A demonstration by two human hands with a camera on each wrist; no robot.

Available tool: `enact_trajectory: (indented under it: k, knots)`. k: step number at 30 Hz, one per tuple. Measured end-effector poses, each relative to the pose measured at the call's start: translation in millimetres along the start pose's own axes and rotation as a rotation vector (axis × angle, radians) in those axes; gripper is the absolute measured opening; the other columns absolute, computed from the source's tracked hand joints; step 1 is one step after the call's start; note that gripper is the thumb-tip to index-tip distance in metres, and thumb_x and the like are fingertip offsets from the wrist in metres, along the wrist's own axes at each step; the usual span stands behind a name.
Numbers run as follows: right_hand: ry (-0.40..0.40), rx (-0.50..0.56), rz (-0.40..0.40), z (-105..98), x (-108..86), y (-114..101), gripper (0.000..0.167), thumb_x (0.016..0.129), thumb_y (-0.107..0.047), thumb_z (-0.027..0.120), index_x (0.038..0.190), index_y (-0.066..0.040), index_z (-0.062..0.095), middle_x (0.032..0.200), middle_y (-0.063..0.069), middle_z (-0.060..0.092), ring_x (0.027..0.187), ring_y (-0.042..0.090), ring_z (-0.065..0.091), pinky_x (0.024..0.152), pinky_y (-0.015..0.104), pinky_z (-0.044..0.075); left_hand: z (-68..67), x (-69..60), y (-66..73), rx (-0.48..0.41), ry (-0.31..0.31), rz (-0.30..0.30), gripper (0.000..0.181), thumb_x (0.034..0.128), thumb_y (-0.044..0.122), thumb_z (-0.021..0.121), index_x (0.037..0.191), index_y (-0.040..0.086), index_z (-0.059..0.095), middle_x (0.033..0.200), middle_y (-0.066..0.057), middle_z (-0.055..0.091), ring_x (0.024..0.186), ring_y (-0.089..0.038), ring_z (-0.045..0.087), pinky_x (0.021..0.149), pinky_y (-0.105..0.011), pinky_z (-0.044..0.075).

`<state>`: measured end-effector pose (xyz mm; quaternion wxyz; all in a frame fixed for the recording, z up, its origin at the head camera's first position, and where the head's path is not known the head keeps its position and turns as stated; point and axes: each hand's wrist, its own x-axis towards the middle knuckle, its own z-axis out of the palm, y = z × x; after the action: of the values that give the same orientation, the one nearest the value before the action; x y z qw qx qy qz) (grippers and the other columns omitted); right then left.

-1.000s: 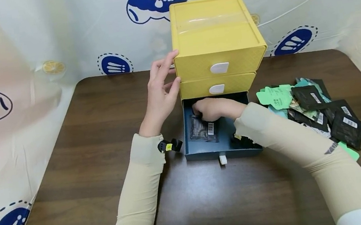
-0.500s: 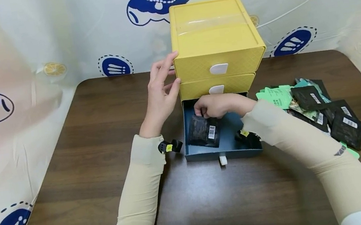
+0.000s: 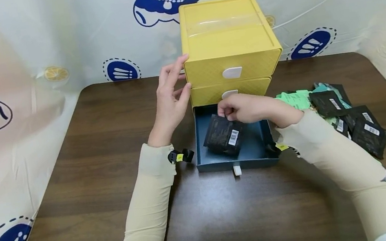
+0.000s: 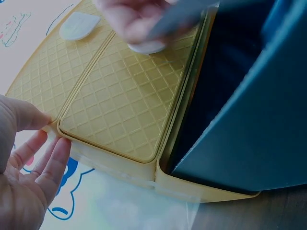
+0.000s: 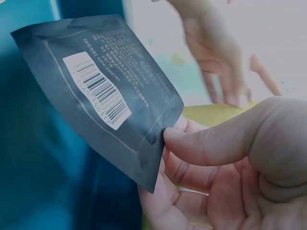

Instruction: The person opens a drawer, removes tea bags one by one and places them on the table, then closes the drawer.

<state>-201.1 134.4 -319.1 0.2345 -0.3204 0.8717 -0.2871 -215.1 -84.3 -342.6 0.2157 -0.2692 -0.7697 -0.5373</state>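
Between thumb and fingers, my right hand (image 3: 250,106) pinches a black sachet (image 3: 222,136) by one edge, above the pulled-out blue drawer (image 3: 255,144). A white barcode label and small print show on the sachet (image 5: 110,86) in the right wrist view. My left hand (image 3: 172,98) rests its fingertips and thumb on the left side of the yellow drawer box (image 3: 229,33). In the left wrist view, the left hand (image 4: 29,163) touches the box's edge beside the upper drawer fronts, its fingers fairly straight.
A loose pile of black and green packets (image 3: 348,115) lies on the dark wooden table (image 3: 200,226) to the right of the box. Two upper drawers with white tabs (image 3: 232,73) are closed. A patterned white sheet (image 3: 67,43) hangs behind.
My right hand has lifted the black sachet out of the drawer's bottom and moved to the right, tilting it. My left hand has stayed on the box.
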Motion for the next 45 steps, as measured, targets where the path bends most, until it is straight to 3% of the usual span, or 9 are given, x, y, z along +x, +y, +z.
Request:
enact_trajectory:
  k: [7,12,20,26,30,35,39,43,45]
  knots:
    - [0.089,0.086,0.039,-21,-39.7,1,0.015,0.098,0.006,0.047,0.099,-0.001,0.060,0.086,0.010,0.055,0.071,0.020,0.050,0.056,0.026,0.044,-1.4,-0.3,-2.3,-0.025,-0.003,0.001,0.051,0.0971,-0.002,0.056,0.146,0.012,0.048,0.130,-0.015,0.045,0.113,-0.025,0.060,0.084,-0.042,0.062]
    - [0.182,0.089,0.117,-35,-73.2,16,0.014,0.099,0.003,0.050,0.108,-0.001,0.061,0.094,0.010,0.058,0.077,0.019,0.052,0.059,0.026,0.049,-0.7,0.2,-2.8,-0.022,-0.007,-0.008,0.052,0.0970,-0.003,0.055,0.146,0.014,0.048,0.130,-0.014,0.045,0.113,-0.024,0.060,0.084,-0.041,0.062]
    - [0.334,0.183,0.248,-47,-128.3,65,0.013,0.099,0.002,0.051,0.110,-0.001,0.058,0.091,-0.005,0.063,0.078,0.009,0.059,0.065,0.024,0.057,-0.9,0.8,-2.5,-0.015,-0.009,-0.014,0.051,0.0975,-0.001,0.055,0.146,0.014,0.048,0.130,-0.014,0.045,0.113,-0.024,0.060,0.085,-0.042,0.062]
    - [0.429,0.264,0.382,-48,-169.1,107,0.023,0.101,-0.002,0.051,0.103,-0.022,0.062,0.087,-0.017,0.062,0.077,0.004,0.060,0.065,0.020,0.057,-1.5,1.0,-2.0,-0.014,-0.014,-0.014,0.051,0.0975,-0.002,0.055,0.146,0.014,0.048,0.131,-0.014,0.045,0.114,-0.024,0.060,0.086,-0.042,0.062]
    - [0.439,0.320,0.473,-44,-194.0,132,0.028,0.103,-0.007,0.048,0.102,-0.031,0.061,0.087,-0.017,0.060,0.076,0.005,0.059,0.067,0.019,0.056,-1.1,1.2,-1.5,-0.023,-0.019,-0.020,0.052,0.0973,-0.002,0.055,0.146,0.014,0.048,0.131,-0.014,0.045,0.114,-0.024,0.059,0.086,-0.042,0.061]
    - [0.383,0.384,0.533,-36,-212.2,162,0.029,0.104,-0.007,0.045,0.101,-0.032,0.060,0.086,-0.016,0.059,0.077,0.005,0.056,0.068,0.018,0.053,-1.4,1.2,-0.1,-0.025,-0.024,-0.028,0.052,0.0973,-0.002,0.056,0.146,0.014,0.048,0.131,-0.013,0.045,0.114,-0.024,0.059,0.087,-0.042,0.061]
    - [0.360,0.332,0.557,-30,-214.9,178,0.029,0.102,-0.001,0.046,0.099,-0.027,0.059,0.082,-0.018,0.058,0.075,0.001,0.055,0.067,0.018,0.053,-1.3,2.0,0.2,-0.022,-0.025,-0.024,0.052,0.0974,-0.002,0.055,0.147,0.015,0.048,0.131,-0.013,0.045,0.114,-0.023,0.059,0.087,-0.042,0.061]
    - [0.367,0.242,0.613,-27,-213.5,185,0.013,0.102,-0.002,0.046,0.111,-0.004,0.055,0.082,-0.022,0.055,0.075,0.000,0.053,0.066,0.018,0.054,-1.4,1.9,0.1,-0.024,-0.021,-0.029,0.053,0.0971,-0.002,0.056,0.146,0.014,0.048,0.132,-0.013,0.045,0.114,-0.023,0.059,0.087,-0.042,0.061]
    - [0.391,0.221,0.630,-26,-212.9,185,0.017,0.103,-0.005,0.046,0.115,0.006,0.050,0.081,-0.023,0.055,0.074,0.001,0.053,0.065,0.019,0.053,-1.5,1.5,-0.1,-0.023,-0.020,-0.033,0.053,0.0969,-0.003,0.056,0.146,0.014,0.048,0.132,-0.013,0.045,0.114,-0.023,0.059,0.087,-0.041,0.061]
